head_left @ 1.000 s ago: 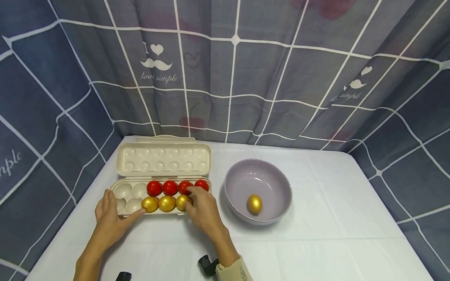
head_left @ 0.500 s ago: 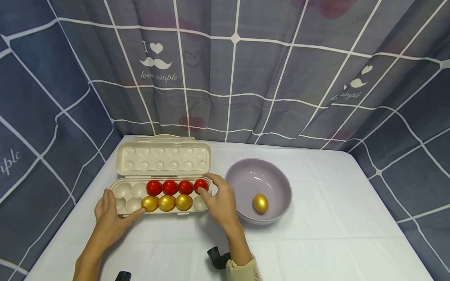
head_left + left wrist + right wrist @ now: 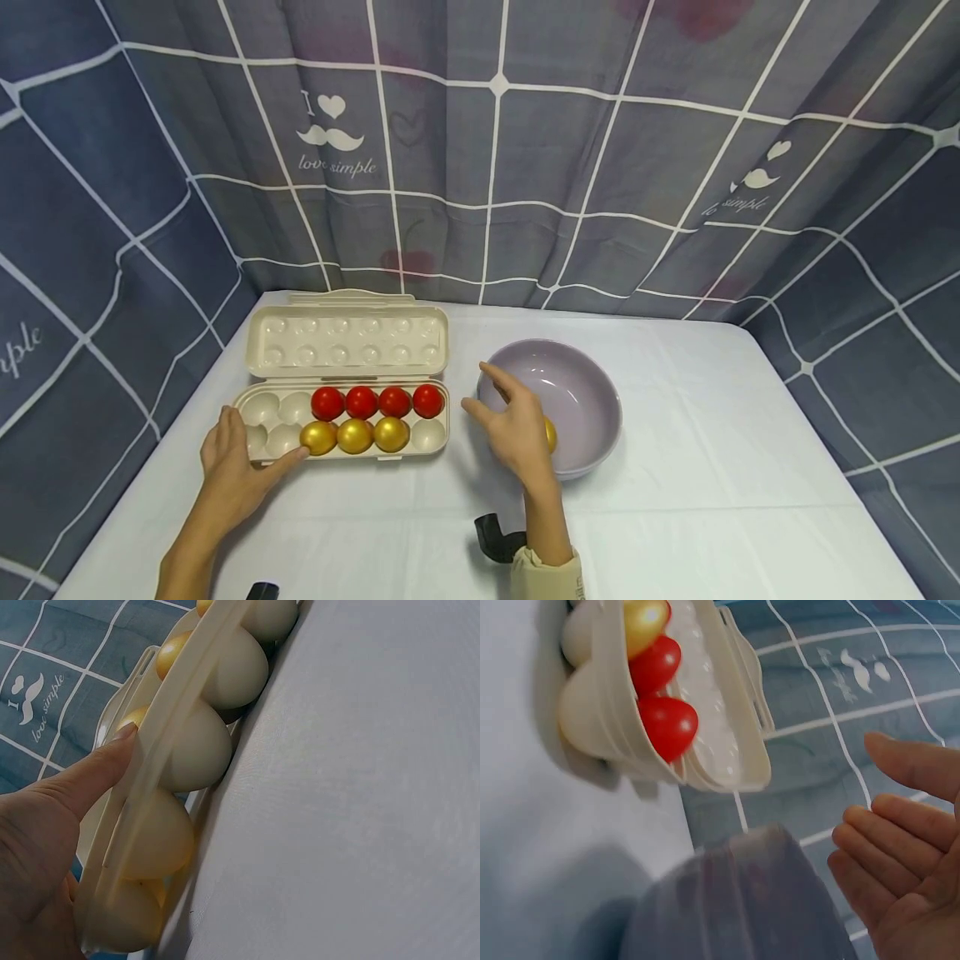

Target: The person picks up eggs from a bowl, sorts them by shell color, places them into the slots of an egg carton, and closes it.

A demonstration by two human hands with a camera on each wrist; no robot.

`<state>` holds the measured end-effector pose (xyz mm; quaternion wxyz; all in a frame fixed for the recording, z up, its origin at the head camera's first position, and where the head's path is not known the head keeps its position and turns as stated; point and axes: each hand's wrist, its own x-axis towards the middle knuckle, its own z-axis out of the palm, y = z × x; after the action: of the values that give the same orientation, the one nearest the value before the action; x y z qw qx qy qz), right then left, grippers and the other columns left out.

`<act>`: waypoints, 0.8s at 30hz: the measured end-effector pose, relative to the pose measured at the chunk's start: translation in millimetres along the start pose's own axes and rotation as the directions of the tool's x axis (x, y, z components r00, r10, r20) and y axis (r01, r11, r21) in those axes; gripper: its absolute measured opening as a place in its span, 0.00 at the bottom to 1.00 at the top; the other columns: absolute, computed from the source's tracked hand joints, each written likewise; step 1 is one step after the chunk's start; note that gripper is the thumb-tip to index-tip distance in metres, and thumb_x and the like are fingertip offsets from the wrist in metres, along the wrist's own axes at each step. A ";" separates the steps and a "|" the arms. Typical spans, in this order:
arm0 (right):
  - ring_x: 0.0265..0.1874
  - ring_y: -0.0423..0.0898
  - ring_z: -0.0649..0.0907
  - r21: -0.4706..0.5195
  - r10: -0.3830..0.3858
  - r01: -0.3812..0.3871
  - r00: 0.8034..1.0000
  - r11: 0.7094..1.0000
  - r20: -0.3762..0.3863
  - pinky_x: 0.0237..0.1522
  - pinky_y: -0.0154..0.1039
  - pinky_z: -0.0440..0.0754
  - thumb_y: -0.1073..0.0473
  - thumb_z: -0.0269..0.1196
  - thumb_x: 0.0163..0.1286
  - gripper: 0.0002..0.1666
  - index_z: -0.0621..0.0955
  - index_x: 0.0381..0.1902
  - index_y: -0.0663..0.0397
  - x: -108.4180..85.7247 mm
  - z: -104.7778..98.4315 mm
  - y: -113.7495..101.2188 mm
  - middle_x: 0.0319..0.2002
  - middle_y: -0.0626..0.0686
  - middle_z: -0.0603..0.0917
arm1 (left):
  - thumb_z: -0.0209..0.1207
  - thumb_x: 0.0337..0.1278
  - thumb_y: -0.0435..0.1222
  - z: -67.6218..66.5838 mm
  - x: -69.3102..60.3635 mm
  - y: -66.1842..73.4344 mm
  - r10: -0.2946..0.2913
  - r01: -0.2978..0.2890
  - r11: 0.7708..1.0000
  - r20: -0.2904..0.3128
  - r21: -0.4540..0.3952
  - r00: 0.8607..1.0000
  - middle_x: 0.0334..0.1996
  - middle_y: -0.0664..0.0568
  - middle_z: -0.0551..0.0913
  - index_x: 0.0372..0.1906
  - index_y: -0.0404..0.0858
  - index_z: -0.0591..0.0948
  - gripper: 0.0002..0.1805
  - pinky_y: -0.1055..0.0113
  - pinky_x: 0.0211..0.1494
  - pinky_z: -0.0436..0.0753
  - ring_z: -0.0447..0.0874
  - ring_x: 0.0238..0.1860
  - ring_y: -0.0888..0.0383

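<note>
An open cream egg carton (image 3: 429,436) lies at the table's left side with its lid (image 3: 341,337) folded back. Several red eggs (image 3: 362,402) fill the right part of the back row; three golden eggs (image 3: 355,435) sit in the front row, with a bare cup at its right end. My left hand (image 3: 231,479) grips the carton's left front corner; in the left wrist view, the thumb (image 3: 112,759) lies on the rim. My right hand (image 3: 517,425), fingers spread and holding nothing, hovers over the left side of the lilac bowl (image 3: 592,392). A golden egg (image 3: 551,434) in it is partly hidden behind the hand.
A white cloth (image 3: 712,467) covers the table. Dark checked curtains (image 3: 442,167) hang behind and at both sides. Black wrist pieces (image 3: 498,542) show near the right forearm and at the bottom edge.
My right hand has moved right, from the carton's golden and red eggs, past its right end, to the bowl. The egg in the bowl shifted slightly right. My left hand stays put.
</note>
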<state>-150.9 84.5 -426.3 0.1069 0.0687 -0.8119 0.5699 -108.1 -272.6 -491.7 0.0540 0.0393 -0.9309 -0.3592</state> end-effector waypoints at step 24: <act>0.65 0.57 0.72 0.008 0.087 -0.086 0.996 0.996 -0.024 0.68 0.46 0.66 0.65 0.74 0.57 0.36 0.76 0.64 0.63 -1.4 -62.0 30.2 0.62 0.61 0.77 | 0.67 0.55 0.53 -0.3 -0.2 0.2 0.008 -0.008 1.000 -0.002 -0.004 1.000 0.71 0.21 0.26 0.72 0.20 0.29 0.68 0.30 0.68 0.33 0.23 0.71 0.26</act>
<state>-150.6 153.1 -433.8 0.0916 0.0271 -0.8108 0.5775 -107.9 -272.7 -491.4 0.0562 0.0359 -0.9303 -0.3606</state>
